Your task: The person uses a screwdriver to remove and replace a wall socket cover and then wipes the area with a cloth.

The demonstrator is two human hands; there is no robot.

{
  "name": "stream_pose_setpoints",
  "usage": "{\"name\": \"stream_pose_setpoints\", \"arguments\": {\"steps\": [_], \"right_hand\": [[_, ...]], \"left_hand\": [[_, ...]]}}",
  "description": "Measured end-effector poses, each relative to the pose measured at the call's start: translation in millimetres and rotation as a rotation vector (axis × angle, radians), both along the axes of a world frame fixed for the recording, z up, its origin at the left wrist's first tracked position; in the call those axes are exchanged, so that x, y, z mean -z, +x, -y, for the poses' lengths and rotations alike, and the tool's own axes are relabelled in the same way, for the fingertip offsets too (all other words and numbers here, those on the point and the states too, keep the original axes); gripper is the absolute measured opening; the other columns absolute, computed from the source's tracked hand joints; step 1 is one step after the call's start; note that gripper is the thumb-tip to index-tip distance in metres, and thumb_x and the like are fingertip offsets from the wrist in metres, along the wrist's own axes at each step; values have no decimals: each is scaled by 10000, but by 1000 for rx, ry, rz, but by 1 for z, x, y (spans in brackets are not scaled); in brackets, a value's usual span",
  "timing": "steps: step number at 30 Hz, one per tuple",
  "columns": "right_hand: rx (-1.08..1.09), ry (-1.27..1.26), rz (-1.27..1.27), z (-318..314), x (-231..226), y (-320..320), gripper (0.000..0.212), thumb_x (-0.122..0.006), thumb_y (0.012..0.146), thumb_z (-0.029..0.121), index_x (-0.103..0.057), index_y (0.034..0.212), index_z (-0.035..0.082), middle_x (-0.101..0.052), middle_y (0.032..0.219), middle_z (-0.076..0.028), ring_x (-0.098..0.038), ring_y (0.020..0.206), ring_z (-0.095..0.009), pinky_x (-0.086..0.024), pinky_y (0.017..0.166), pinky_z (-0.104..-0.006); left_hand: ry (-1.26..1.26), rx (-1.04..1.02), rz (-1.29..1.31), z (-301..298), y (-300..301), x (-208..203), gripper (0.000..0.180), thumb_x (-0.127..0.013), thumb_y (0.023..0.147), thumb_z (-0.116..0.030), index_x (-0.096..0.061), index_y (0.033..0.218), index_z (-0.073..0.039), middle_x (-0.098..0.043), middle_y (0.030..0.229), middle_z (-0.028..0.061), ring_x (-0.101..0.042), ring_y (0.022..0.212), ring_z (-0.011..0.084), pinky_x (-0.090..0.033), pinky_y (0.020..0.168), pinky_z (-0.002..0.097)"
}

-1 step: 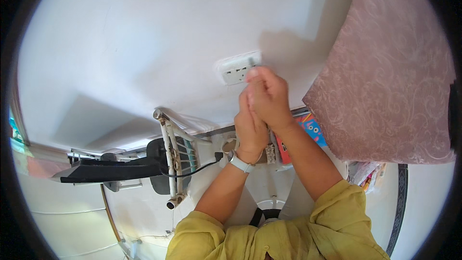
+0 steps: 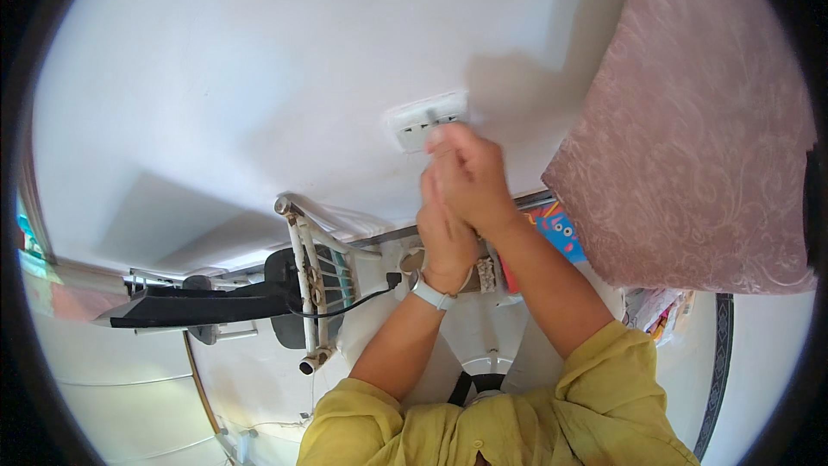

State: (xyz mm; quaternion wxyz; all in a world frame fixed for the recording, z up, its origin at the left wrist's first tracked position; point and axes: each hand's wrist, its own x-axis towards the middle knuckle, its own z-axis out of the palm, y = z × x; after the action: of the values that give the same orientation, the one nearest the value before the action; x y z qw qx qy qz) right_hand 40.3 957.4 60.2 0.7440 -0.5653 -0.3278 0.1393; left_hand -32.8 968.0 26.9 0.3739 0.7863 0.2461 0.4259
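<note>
A white wall socket plate with dark slots is fixed to the white wall ahead of me. My right hand is closed just below and in front of it, blurred by motion. From its thumb side a thin greyish rod juts up over the plate; its kind and whether it touches the plate do not show. My left hand, with a pale watch strap on the wrist, is closed directly under the right, pressed against it. Whatever its fingers hold is hidden between the two hands.
A pinkish patterned cloth hangs at the right. To the left are a white metal rack and a long black object with a cable. A blue picture item and bagged things lie below.
My right hand has shifted slightly left and down. The rod's end has moved left across the socket plate, from its right part toward the middle. My left hand has shifted slightly with it.
</note>
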Motion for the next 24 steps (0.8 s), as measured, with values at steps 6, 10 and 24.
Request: {"name": "stream_pose_setpoints", "arguments": {"steps": [6, 10, 24], "right_hand": [[51, 12, 255, -3, 4, -4, 120, -506, 844, 106, -549, 785, 10, -584, 650, -149, -561, 563, -294, -448, 554, -345], [112, -36, 107, 5, 3, 7, 115, -494, 849, 100, -549, 794, 16, -579, 643, -145, -572, 574, -299, -443, 550, -362], [179, -43, 95, 7, 9, 2, 204, -486, 903, 133, -567, 767, 5, -488, 538, -15, -456, 484, -62, -378, 455, -231]], "left_hand": [[27, -64, -91, -4, -6, 5, 418, -378, 930, -346, -429, 1216, -46, -565, 1032, 225, -564, 914, 396, -455, 715, 392], [-146, 16, -115, -1, 3, -5, 386, -386, 929, -299, -446, 1192, -23, -572, 1022, 195, -585, 907, 333, -454, 724, 365], [-102, 45, -126, -3, -2, 4, 405, -350, 935, -351, -431, 1191, -48, -590, 854, 255, -570, 779, 452, -447, 620, 445]]}}
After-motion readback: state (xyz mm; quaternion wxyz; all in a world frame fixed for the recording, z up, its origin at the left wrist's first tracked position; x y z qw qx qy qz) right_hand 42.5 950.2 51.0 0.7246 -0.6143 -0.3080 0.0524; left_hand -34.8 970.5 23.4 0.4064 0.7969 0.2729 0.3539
